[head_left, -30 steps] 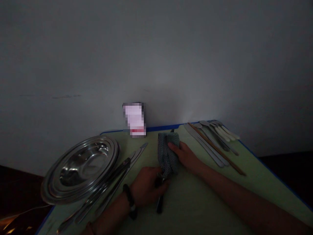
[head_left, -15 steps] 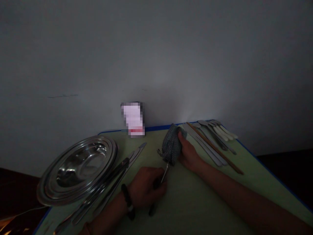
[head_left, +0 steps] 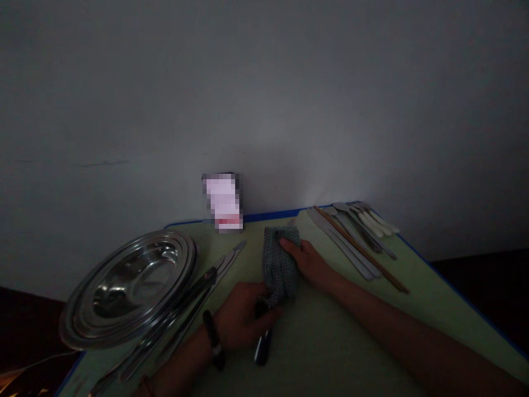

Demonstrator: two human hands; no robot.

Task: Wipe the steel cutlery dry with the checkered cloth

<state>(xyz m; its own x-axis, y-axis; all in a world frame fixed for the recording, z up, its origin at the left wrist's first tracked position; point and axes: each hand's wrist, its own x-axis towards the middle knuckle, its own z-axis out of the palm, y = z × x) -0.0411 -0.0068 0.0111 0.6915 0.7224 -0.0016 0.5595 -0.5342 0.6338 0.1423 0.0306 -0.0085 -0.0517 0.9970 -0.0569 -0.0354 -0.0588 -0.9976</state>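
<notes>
My left hand [head_left: 242, 318] is closed round the dark handle of a utensil [head_left: 263, 346] that lies on the pale green table [head_left: 330, 342]. The utensil's metal part is hidden under a grey checked cloth [head_left: 278, 264]. My right hand [head_left: 308, 260] grips that cloth, fingers wrapped over its top, just beyond my left hand. A dark bead bracelet [head_left: 214, 344] sits on my left wrist.
Stacked steel plates [head_left: 128, 286] stand at the left. Long metal utensils [head_left: 194, 292] lie beside them. More cutlery and a wooden chopstick [head_left: 359, 248] lie in a row at the far right. A blurred card [head_left: 223, 201] leans on the grey wall. The table edge is blue.
My right hand has slid the cloth back along the utensil toward my left hand, after drawing it out to the far end half a second ago. My left hand stays put.
</notes>
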